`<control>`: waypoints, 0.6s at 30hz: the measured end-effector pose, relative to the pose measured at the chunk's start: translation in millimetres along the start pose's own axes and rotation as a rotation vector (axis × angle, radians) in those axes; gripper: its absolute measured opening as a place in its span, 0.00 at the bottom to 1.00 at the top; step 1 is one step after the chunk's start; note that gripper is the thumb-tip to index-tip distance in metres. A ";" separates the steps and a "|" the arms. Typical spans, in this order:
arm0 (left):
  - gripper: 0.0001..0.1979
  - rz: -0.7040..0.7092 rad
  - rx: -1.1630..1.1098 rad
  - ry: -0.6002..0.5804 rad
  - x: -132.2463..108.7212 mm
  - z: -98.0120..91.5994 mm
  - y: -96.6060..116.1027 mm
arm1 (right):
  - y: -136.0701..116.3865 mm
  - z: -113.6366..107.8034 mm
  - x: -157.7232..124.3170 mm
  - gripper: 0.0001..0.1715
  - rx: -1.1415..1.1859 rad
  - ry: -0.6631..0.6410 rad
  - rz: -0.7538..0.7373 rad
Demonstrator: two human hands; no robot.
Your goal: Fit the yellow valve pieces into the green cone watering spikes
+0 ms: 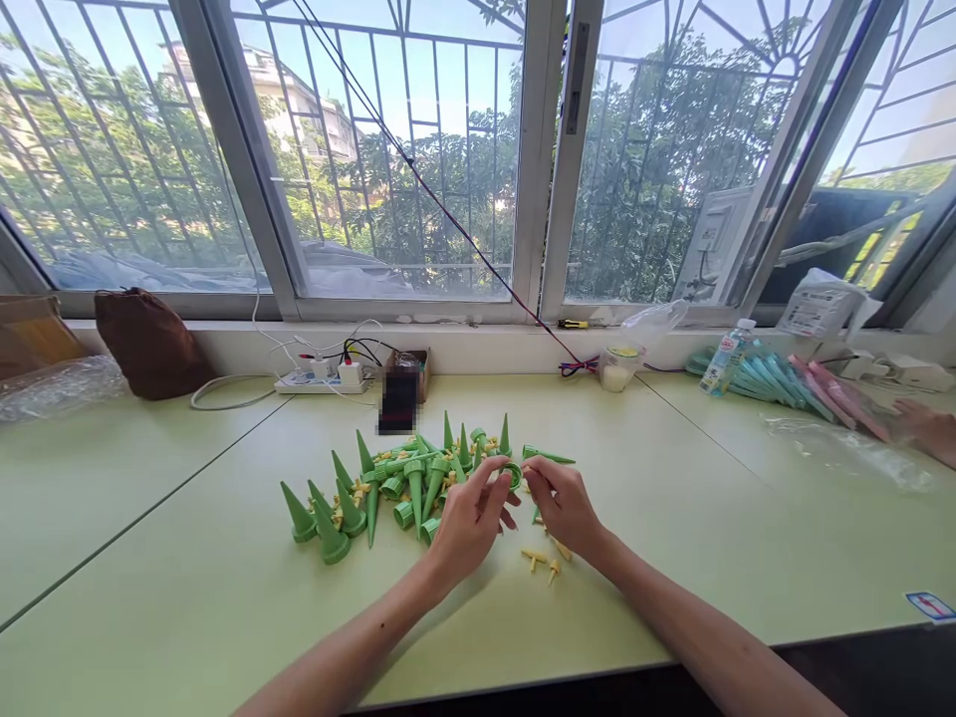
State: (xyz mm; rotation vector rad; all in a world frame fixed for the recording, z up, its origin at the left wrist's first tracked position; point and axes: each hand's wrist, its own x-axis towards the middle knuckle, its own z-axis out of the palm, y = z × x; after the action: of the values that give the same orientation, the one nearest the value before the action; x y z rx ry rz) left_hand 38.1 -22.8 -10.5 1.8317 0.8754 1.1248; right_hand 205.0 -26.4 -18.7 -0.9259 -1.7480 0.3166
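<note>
My left hand holds a green cap between thumb and fingers, its round opening facing me. Just to the right, my right hand is pinched close to that cap; whatever its fingertips hold is too small to make out. Beyond and left of my hands lies a pile of green cone spikes mixed with small yellow pieces, some spikes standing point up. One green spike lies on its side behind my right hand. A few yellow T-shaped pieces rest on the table below my right hand.
The pale green table runs to a windowed wall. Along its back stand a brown bag, a power strip, a blurred dark device, a plastic cup and a bottle. Another person's hand is at the right edge, near pink and teal packets.
</note>
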 end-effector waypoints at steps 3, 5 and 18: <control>0.19 0.030 0.041 -0.027 -2.2 -1.1 2.7 | 1.5 0.1 0.1 0.16 0.010 0.016 -0.004; 0.18 0.051 0.068 -0.040 -3.1 -1.9 3.8 | 2.4 0.5 -0.2 0.16 0.020 0.019 0.001; 0.15 0.107 0.098 -0.046 -0.1 -0.1 0.3 | 5.3 2.5 -1.7 0.16 0.018 0.007 0.008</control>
State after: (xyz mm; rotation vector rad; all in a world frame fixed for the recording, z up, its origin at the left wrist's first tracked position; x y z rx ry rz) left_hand 38.0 -22.9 -10.3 1.9972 0.8267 1.1176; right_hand 205.3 -23.6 -24.2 -0.9202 -1.7332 0.3333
